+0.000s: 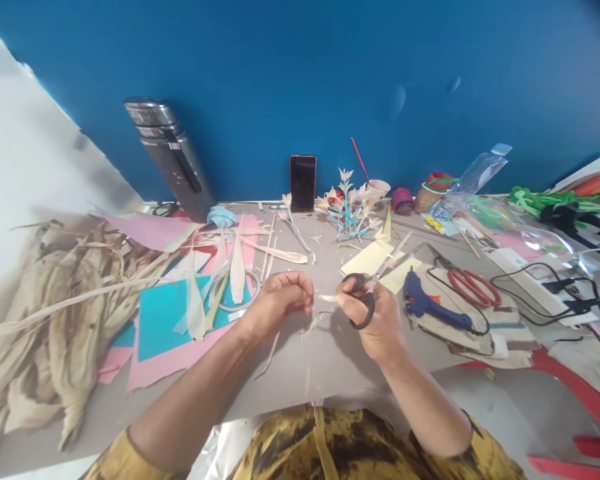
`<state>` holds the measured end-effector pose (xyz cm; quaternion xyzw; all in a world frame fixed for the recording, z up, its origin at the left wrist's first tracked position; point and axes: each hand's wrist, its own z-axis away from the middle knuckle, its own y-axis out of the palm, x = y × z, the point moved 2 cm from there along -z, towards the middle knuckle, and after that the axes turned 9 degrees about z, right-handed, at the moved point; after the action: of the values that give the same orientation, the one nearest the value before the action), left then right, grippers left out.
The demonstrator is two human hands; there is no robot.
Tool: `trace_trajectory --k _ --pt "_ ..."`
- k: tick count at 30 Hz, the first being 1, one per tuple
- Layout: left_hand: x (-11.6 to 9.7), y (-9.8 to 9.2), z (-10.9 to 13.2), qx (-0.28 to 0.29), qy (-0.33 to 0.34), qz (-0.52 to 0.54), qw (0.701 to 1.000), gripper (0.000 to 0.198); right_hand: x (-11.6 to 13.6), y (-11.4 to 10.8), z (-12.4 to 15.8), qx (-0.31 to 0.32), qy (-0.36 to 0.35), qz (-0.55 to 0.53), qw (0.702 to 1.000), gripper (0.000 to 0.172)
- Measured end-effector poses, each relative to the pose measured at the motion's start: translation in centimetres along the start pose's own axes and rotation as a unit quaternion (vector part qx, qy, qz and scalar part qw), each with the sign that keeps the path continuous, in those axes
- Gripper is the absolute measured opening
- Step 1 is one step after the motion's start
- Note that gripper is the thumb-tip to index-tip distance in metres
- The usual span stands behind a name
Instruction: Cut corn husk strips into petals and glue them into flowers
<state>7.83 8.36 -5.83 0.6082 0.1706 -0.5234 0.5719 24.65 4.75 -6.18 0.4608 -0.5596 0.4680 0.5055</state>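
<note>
My right hand [380, 320] is closed around black-handled scissors [365, 321], their blades pointing away from me to the upper right. A small pale piece of dried husk [329, 298] sticks out at its thumb and fingertips, toward the left. Opposite it, my left hand [286, 297] has its fingers curled together; whatever lies between them is hidden. Thin husk scraps [320, 321] are scattered on the table between and below the hands. Farther back stands a cluster of husk flowers [349, 210] on blue-wrapped stems, with a single flower stem [300, 230] lying to its left.
Dried corn husks [70, 320] are piled at the left, beside blue paper [165, 317] and a steel flask [173, 160]. A phone [303, 183] leans on the wall. At right lie a blue glue gun [433, 303], red-handled scissors [475, 287] and a power strip [535, 283] with cables.
</note>
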Motion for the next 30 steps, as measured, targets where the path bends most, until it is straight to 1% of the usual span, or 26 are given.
trace_trajectory --k 2,4,6,8,10,12,16,18,21,23,26,30 --pt "0.0 0.2 0.1 0.011 -0.010 0.043 0.999 0.012 -0.3 0.1 -0.1 -0.006 -0.002 -0.034 0.999 0.016" --pt "0.2 0.6 0.2 0.041 -0.021 0.056 0.997 0.018 -0.3 0.5 0.0 0.006 0.002 -0.049 0.999 0.017" --pt "0.5 0.9 0.4 0.057 -0.010 0.046 0.997 0.017 0.0 0.9 0.1 0.018 0.009 -0.054 0.998 0.018" --pt "0.7 1.0 0.4 0.059 0.004 0.038 0.998 0.012 0.4 1.3 0.3 0.033 0.014 -0.068 0.997 0.019" --pt "0.8 1.0 0.4 0.066 0.002 0.050 0.997 0.011 0.8 1.7 0.4 0.045 0.022 -0.093 0.994 0.021" --pt "0.7 1.1 0.4 0.069 -0.001 0.083 0.994 0.012 0.9 1.9 0.3 0.034 0.032 -0.123 0.991 0.023" --pt "0.3 1.4 0.6 0.053 0.014 0.128 0.990 0.020 0.8 2.6 0.0 -0.023 0.036 -0.175 0.984 0.025" --pt "0.5 1.6 0.6 0.043 0.034 0.127 0.990 0.024 0.6 3.0 -0.1 -0.020 0.030 -0.181 0.983 0.024" --pt "0.7 1.4 0.5 0.013 0.060 0.123 0.991 0.021 0.4 3.5 0.0 -0.020 0.023 -0.168 0.985 0.023" --pt "0.8 1.3 0.4 0.003 0.061 0.123 0.991 0.019 0.3 3.5 0.1 -0.026 0.022 -0.161 0.986 0.025" --pt "0.7 1.2 0.5 0.005 0.049 0.124 0.991 0.018 0.4 3.4 0.2 -0.019 0.024 -0.140 0.990 0.025" --pt "0.6 1.5 0.6 0.000 0.056 0.124 0.991 0.020 0.7 3.3 0.1 -0.043 0.028 -0.100 0.994 0.025"
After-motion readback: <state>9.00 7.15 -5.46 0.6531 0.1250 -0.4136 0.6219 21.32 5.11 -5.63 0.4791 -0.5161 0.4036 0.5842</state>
